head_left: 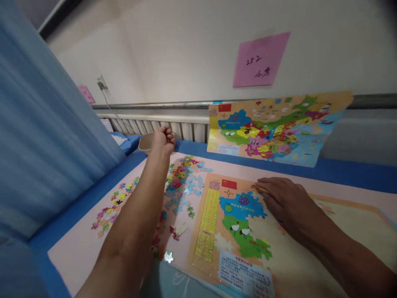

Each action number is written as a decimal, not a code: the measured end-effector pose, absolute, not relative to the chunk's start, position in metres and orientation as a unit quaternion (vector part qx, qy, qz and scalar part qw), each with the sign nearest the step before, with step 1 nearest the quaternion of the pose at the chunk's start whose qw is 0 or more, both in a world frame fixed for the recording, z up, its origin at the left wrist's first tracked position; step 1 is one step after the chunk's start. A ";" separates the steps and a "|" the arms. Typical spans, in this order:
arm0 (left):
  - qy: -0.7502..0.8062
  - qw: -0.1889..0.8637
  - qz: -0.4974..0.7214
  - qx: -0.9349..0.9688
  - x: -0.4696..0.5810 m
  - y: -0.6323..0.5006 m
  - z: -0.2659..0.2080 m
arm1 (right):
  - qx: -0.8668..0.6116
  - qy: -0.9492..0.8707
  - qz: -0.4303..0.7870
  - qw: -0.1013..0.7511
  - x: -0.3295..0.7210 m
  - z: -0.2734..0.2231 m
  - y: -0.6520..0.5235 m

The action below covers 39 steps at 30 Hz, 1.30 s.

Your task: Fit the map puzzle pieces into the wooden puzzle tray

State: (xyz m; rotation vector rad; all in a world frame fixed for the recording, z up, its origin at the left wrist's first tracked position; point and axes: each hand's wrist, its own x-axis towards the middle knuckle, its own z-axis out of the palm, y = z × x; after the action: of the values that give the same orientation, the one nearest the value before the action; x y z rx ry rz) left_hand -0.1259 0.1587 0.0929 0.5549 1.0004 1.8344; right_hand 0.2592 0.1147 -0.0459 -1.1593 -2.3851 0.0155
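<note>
Reaching far forward, the left hand (163, 140) is clenched in a fist just over a beige bowl (145, 142). Off to its right, the right hand (283, 200) lies flat, pressing a small yellow puzzle piece (259, 189) onto the colourful wooden map puzzle board (238, 223) on the worktop (77, 248).

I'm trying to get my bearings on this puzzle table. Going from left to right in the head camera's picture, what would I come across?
Blue curtain → loose puzzle pieces → left hand, fist closed by a bowl → yellow strip on the puzzle board → right hand flat on the board → finished map's right end.
</note>
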 end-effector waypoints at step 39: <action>0.308 0.020 0.084 0.947 0.048 0.123 -0.026 | -0.491 -0.863 0.041 0.113 0.268 -0.019 0.095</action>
State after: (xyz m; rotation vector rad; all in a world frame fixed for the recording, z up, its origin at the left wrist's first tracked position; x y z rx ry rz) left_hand 0.0478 0.1233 -0.0264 2.9393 0.9549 0.2616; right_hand 0.2681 0.0950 -0.0185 -1.4406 -2.5325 0.1202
